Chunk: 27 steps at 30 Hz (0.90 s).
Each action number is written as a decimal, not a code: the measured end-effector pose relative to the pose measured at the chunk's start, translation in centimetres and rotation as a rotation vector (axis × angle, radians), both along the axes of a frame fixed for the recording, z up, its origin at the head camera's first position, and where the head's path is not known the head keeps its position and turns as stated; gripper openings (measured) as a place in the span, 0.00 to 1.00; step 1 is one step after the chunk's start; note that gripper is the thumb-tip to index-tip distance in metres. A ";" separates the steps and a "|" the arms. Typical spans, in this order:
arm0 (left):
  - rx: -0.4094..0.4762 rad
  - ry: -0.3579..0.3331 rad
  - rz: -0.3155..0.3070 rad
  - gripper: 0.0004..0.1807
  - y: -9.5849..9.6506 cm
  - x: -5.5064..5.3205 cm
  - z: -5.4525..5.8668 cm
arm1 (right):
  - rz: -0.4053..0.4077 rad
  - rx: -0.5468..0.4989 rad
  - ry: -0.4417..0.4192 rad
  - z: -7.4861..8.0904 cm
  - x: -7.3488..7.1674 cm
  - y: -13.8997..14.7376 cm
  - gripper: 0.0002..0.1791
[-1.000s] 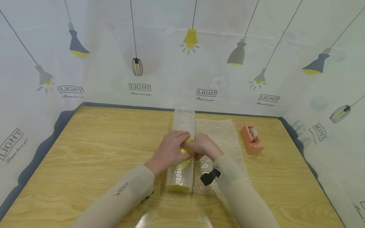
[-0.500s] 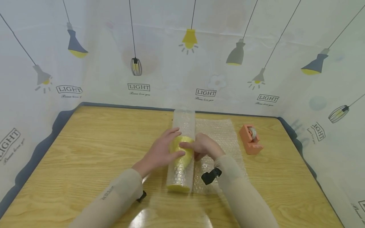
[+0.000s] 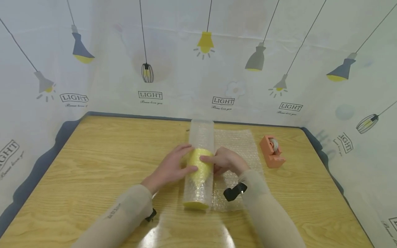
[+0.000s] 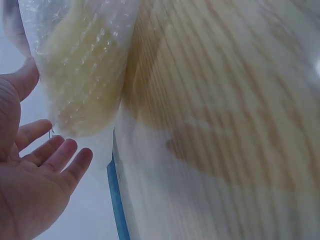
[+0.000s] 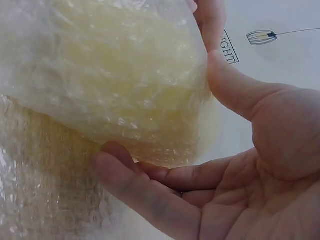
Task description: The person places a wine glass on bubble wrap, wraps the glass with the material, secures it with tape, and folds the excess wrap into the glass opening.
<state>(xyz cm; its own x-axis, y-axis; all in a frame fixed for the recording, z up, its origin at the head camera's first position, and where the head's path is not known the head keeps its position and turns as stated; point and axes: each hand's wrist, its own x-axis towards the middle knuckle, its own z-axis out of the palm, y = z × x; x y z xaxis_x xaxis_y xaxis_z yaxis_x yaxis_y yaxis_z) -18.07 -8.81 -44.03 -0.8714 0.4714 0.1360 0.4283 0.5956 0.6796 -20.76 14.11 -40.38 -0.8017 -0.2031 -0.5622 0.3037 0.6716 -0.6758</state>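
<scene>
A yellow object (image 3: 201, 162) lies rolled in clear bubble wrap (image 3: 202, 132) at the middle of the table; it looks wide at its far part and narrows towards me. The wrap blurs its exact kind. At the roll's left side is my left hand (image 3: 170, 167), thumb and fingertips against or close to it. In the left wrist view, that hand's fingers (image 4: 75, 167) are spread and fairly straight. My right hand (image 3: 228, 160) pinches the roll's right side, thumb on top and fingers curled below, which the right wrist view shows beside the wrapped yellow part (image 5: 135, 65).
From the roll's right side a flat sheet of bubble wrap (image 3: 240, 148) extends over the wooden table (image 3: 124, 148). An orange tape dispenser (image 3: 272, 151) with a tape roll stands further right. A curtain printed with lamps (image 3: 180, 79) surrounds the table's back and sides.
My left hand has drawn back leftward off the top of the roll to its side, uncovering more yellow. The roll and my right hand have shifted slightly right.
</scene>
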 end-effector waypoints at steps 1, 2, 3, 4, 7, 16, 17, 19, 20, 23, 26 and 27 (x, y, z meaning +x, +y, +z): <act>-0.003 0.004 0.002 0.42 0.1 0.0 0.0 | 0.003 0.002 -0.001 0.0 0.0 0.1 0.29; -0.006 0.008 0.003 0.42 0.2 0.0 -0.1 | 0.008 0.003 -0.001 0.0 0.0 0.2 0.29; -0.010 0.013 0.006 0.42 0.3 0.0 -0.1 | 0.014 0.005 0.001 0.0 0.0 0.3 0.29; -0.015 0.017 0.007 0.42 0.5 0.0 -0.1 | 0.019 0.009 0.003 0.0 0.1 0.4 0.29; -0.023 0.012 0.011 0.43 0.8 0.1 -0.1 | 0.020 0.002 -0.002 -0.1 0.1 0.7 0.28; -0.038 0.012 -0.010 0.42 1.7 0.1 -0.1 | 0.053 0.225 0.102 0.1 0.4 1.3 0.33; -0.038 0.015 -0.013 0.42 1.8 0.1 0.0 | 0.056 0.256 0.120 0.2 0.5 1.3 0.33; -0.041 0.013 -0.016 0.43 2.0 0.2 0.0 | 0.055 0.288 0.149 0.4 0.7 1.3 0.32; -0.043 0.010 -0.015 0.43 2.2 0.2 0.1 | 0.047 0.292 0.160 0.5 0.8 1.2 0.31; -0.048 0.004 -0.013 0.43 2.5 0.3 0.2 | 0.031 0.298 0.200 0.6 1.1 1.2 0.28; -0.040 0.004 -0.017 0.43 2.8 0.3 0.2 | 0.038 0.302 0.241 0.7 1.3 1.1 0.26; -0.037 0.008 -0.019 0.43 2.9 0.3 0.2 | 0.041 0.305 0.251 0.7 1.4 1.1 0.26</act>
